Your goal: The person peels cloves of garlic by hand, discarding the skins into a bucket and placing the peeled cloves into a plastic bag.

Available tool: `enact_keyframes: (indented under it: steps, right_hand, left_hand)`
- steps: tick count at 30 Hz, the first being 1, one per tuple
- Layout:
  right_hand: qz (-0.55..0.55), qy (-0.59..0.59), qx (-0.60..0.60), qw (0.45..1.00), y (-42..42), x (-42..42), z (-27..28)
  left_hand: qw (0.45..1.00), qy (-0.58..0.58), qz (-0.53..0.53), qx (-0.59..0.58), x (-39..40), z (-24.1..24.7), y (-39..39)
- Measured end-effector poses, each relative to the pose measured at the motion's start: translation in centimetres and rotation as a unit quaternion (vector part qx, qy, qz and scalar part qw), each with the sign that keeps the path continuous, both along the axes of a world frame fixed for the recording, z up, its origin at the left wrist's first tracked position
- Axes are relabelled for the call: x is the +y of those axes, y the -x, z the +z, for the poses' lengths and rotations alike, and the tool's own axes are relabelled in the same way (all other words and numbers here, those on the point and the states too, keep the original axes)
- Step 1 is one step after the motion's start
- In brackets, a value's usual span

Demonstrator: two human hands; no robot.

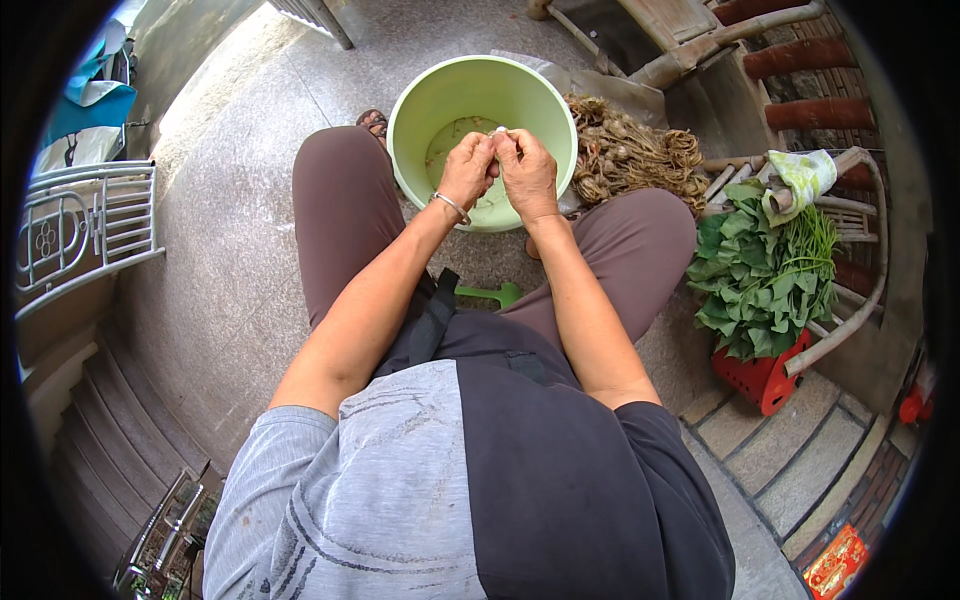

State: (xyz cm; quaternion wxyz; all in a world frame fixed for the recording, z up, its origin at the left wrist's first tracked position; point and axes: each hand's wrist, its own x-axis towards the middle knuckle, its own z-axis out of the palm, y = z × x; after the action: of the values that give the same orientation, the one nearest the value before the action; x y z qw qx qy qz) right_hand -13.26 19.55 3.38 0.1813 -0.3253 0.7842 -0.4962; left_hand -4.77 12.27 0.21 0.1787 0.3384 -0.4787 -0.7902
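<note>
My left hand [463, 171], with a silver bangle [451, 208] at its wrist, and my right hand [530, 166] meet fingertip to fingertip. Between them they pinch a small white piece [501, 130], probably a garlic clove; the fingers hide most of it. Both hands are held over a light green plastic tub [403, 120] standing between my knees. Small pale scraps [457, 135] lie on the tub's bottom. Just right of the tub rests a heap of dried bulbs with twisted brown stalks [637, 154], which look like garlic.
A bamboo chair [874, 225] stands at right, near leafy green vegetables [761, 277] above a red plastic basket [765, 379]. A patterned cloth [801, 180] hangs on the chair. Under me shows a green plastic piece [487, 292]. Steps [112, 427] descend at left below a metal railing [90, 225].
</note>
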Motion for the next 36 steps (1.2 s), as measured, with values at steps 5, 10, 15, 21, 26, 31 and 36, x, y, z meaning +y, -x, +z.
enact_keyframes:
  steps: [5, 10, 15, 21, 26, 31, 36]
  right_hand:
    - [0.006, -0.042, 0.151, 0.988, -0.1, 0.1, -1.6]
    - [-0.004, -0.061, 0.09, 0.994, -0.6, -0.1, -2.2]
    - [-0.03, -0.035, -0.009, 0.999, -1.0, 0.0, -1.9]
    - [-0.074, -0.127, -0.151, 0.977, 0.4, 0.2, -5.0]
    - [-0.076, 0.01, -0.36, 0.93, 1.1, 0.4, -3.8]
    - [-0.038, -0.08, -0.04, 0.995, 1.6, 0.6, -2.3]
    - [0.042, -0.101, 0.039, 0.993, 0.3, 0.9, 0.6]
  left_hand:
    - [0.997, 0.061, -0.044, -0.005, 0.1, -1.0, 0.0]
    - [0.971, 0.231, -0.041, -0.048, 0.3, -2.2, 0.0]
    - [0.975, 0.207, -0.049, -0.06, 0.2, -2.8, -0.3]
    - [0.95, 0.302, -0.031, -0.076, 1.2, -2.1, -0.2]
    - [0.996, -0.038, -0.085, -0.001, -0.1, -0.9, -0.6]
    - [0.997, -0.055, -0.052, -0.003, 0.0, -0.2, -0.2]
    - [0.998, -0.006, -0.057, -0.015, -0.1, -1.3, -0.4]
